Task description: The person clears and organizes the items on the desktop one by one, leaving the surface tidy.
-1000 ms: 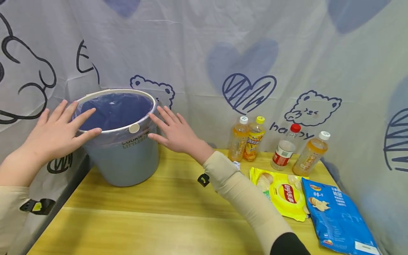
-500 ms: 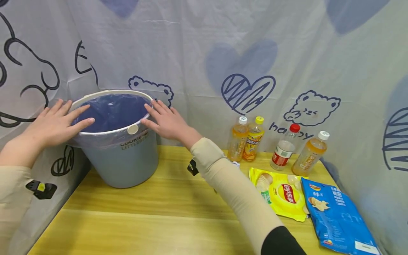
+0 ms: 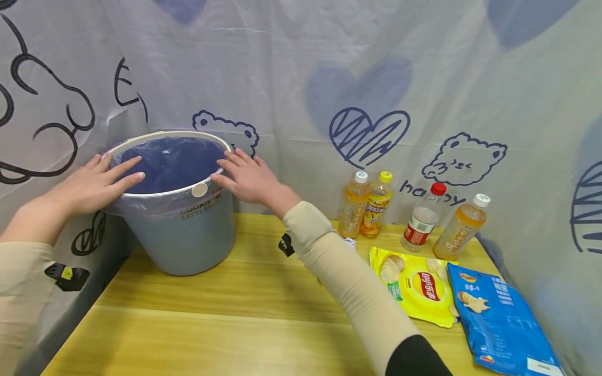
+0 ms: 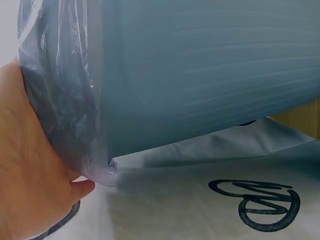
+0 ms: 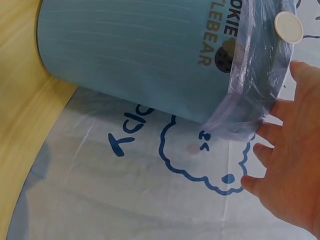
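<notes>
A blue-grey trash can (image 3: 188, 245) stands at the table's back left, lined with a clear purplish bag (image 3: 174, 156) folded over its white rim. My left hand (image 3: 96, 183) rests on the rim's left side, fingers spread and fairly straight. On the opposite side, my right hand (image 3: 251, 177) lies at the rim with its fingers extended. In the left wrist view the left hand (image 4: 35, 165) lies against the bag's folded edge. The right wrist view has the right hand (image 5: 290, 155) beside the bag, fingers apart.
Several drink bottles stand at the back right, among them a red-capped bottle (image 3: 420, 219). In front lie a yellow chip bag (image 3: 418, 287) and a blue snack bag (image 3: 503, 318) on the wooden table (image 3: 211, 334). A printed curtain (image 3: 291, 78) hangs close behind.
Both hands have come down onto the rim from just in front of it, the right one shifting slightly left. The trash can, bottles and snack bags have stayed in place.
</notes>
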`<state>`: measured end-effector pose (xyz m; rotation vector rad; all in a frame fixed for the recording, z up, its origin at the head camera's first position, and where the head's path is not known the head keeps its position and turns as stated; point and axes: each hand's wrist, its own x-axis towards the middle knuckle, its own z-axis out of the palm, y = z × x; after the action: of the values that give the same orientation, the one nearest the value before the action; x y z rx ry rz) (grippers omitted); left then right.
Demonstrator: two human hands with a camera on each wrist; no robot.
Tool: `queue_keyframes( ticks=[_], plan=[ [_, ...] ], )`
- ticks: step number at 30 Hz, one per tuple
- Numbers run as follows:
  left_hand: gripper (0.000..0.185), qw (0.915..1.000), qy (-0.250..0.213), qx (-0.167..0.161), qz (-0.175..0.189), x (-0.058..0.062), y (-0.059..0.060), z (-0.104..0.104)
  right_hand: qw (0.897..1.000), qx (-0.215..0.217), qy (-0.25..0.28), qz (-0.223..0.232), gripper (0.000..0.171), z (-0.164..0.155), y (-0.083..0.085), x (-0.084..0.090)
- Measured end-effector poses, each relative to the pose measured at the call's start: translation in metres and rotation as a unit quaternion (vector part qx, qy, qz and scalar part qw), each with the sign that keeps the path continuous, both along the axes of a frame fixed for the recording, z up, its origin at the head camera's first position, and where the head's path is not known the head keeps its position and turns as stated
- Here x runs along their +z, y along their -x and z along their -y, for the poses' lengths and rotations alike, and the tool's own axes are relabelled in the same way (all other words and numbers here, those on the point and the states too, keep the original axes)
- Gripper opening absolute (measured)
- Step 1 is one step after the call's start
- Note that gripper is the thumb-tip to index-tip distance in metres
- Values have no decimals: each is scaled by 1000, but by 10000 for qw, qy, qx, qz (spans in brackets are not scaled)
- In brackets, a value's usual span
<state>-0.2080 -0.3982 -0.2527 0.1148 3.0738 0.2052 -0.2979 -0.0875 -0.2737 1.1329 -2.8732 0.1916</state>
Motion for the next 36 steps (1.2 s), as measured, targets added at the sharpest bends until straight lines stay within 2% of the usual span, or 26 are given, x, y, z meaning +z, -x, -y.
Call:
queue_keyframes(
  ticks=[6,16,27,36],
  plan=[
    [75,10000,-24,66,57,2,-1,-10,10000,9,45,14,62,-7,1,0],
    [78,9998,-77,69,156,3,0,-39,9995,-109,307,-37,59,-30,4,-6],
    [76,9998,-124,-67,101,0,-3,-59,9991,-108,406,-69,60,-57,-5,-10],
    [75,9996,-193,-207,11,-2,-6,-79,9983,-208,155,-521,60,-80,-19,-6]
  ],
)
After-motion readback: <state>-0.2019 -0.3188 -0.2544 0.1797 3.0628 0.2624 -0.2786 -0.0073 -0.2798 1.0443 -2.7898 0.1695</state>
